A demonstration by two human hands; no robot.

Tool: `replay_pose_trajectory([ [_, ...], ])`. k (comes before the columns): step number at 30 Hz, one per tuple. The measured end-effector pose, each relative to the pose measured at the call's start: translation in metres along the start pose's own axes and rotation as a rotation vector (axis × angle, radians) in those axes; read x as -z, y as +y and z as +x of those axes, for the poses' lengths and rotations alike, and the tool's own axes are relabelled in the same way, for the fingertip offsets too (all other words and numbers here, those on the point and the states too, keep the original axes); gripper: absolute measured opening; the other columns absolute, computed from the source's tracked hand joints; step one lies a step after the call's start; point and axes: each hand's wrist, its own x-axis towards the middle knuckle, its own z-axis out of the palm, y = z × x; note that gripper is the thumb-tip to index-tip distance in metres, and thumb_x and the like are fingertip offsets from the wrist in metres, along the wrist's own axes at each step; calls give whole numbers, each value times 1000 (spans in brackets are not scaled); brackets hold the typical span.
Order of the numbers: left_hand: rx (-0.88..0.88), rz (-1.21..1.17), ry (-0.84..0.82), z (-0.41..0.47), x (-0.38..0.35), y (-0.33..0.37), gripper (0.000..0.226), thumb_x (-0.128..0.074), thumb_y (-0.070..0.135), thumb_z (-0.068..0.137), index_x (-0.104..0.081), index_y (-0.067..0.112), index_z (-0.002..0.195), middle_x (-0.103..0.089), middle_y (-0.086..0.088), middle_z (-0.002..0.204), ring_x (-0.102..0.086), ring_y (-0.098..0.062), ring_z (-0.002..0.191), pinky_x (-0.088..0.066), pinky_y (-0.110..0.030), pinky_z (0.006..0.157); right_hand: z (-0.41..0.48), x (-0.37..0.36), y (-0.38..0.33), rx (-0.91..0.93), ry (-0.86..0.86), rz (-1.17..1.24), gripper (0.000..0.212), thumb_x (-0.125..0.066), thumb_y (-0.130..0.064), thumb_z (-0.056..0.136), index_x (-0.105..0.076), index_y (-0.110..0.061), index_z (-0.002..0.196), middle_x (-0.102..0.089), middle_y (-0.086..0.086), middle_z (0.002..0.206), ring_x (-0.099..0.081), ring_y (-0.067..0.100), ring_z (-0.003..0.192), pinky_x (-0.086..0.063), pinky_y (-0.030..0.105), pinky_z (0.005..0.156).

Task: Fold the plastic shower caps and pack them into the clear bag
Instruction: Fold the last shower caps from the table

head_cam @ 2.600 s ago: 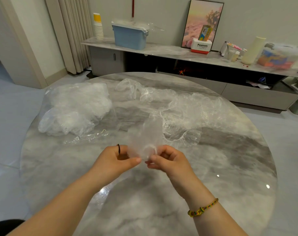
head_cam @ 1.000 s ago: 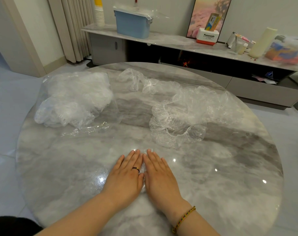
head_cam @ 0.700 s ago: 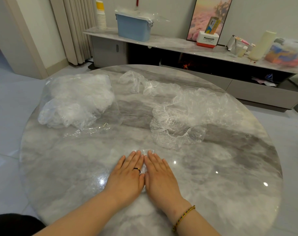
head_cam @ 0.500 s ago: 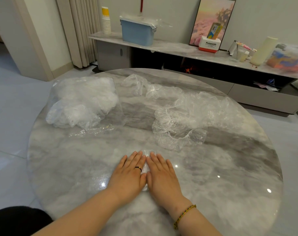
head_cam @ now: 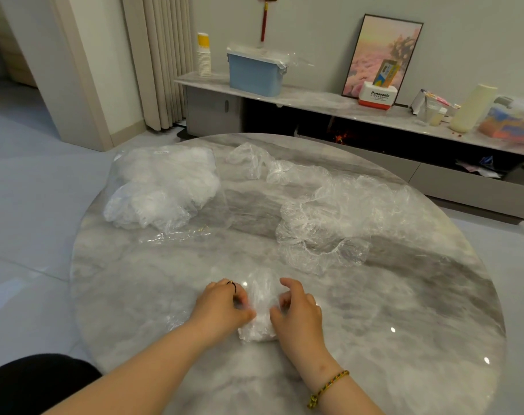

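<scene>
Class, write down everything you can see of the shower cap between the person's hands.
The shower cap is thin, clear, crinkled plastic, folded into a narrow, whitish bundle lying on the marble table, long axis pointing away from the person. The left hand and right hand grip its two sides with curled fingers. Its near end is bunched and whiter; the far end looks thinner.

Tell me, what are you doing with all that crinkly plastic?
A person is folding shower caps. The left hand and right hand pinch a small folded clear plastic shower cap on the round grey marble table. A clear bag stuffed with caps lies at the back left; loose crumpled clear caps wait at the right.
</scene>
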Motion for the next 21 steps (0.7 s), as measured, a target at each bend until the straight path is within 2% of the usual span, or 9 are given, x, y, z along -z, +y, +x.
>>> replay_pose_trajectory([
  [1,27,-179,-2,0,1,2,30,-68,15,80,-45,26,64,-45,13,68,-47,-10,73,-33,-11,59,1,0,0,-16,14,105,44,-50,-9,89,-40,-21,130,-39,-18,75,-42,9,86,-32,16,78],
  [3,74,-459,35,-2,6,4,28,-68,6,80,-47,18,66,-47,6,60,-44,-7,56,-32,-7,48,2,2,-4,-57,46,338,38,-52,-1,87,-44,-21,118,-43,-10,73,-46,8,71,-39,10,65],
  [5,101,-595,93,-3,12,8,29,-69,2,79,-45,15,69,-46,5,55,-43,-5,49,-32,-7,44,4,2,-10,-57,67,481,36,-52,5,84,-44,-22,106,-44,-6,70,-45,4,61,-40,8,58],
  [8,120,-716,164,1,28,8,35,-71,-5,74,-41,13,68,-44,7,46,-41,-1,37,-31,-9,39,10,3,-23,-17,94,546,32,-55,3,85,-44,-22,101,-47,-5,71,-49,-3,59,-41,8,60],
  [10,137,-729,209,6,50,3,33,-73,-3,69,-44,13,65,-45,7,40,-40,-2,33,-32,-11,36,20,6,-35,-15,95,558,27,-56,-5,88,-43,-23,103,-49,-6,84,-50,0,69,-41,7,62],
  [12,162,-718,260,12,76,-7,27,-64,-9,76,-51,11,63,-49,5,41,-40,-2,31,-32,-11,33,35,8,-48,-37,98,518,26,-54,-14,91,-43,-22,113,-46,-6,102,-47,6,83,-41,8,63],
  [14,203,-733,309,16,100,-20,30,-55,-12,82,-55,11,63,-51,-3,54,-47,-7,40,-34,-10,32,52,7,-60,-43,101,444,35,-53,-19,92,-42,-16,125,-41,-3,118,-45,11,98,-40,13,76],
  [17,291,-816,330,20,122,-39,31,-50,-13,86,-58,11,67,-53,-6,67,-47,-16,57,-41,-11,33,76,0,-79,-10,86,331,52,-56,-22,91,-34,-11,136,-31,4,138,-37,17,124,-32,21,99],
  [21,374,-876,245,28,128,-52,23,-51,-12,86,-59,4,71,-52,-9,73,-47,-19,62,-47,-18,35,105,-20,-104,5,6,240,70,-58,-26,89,-19,-10,144,-21,6,147,-30,21,133,-31,25,103],
])
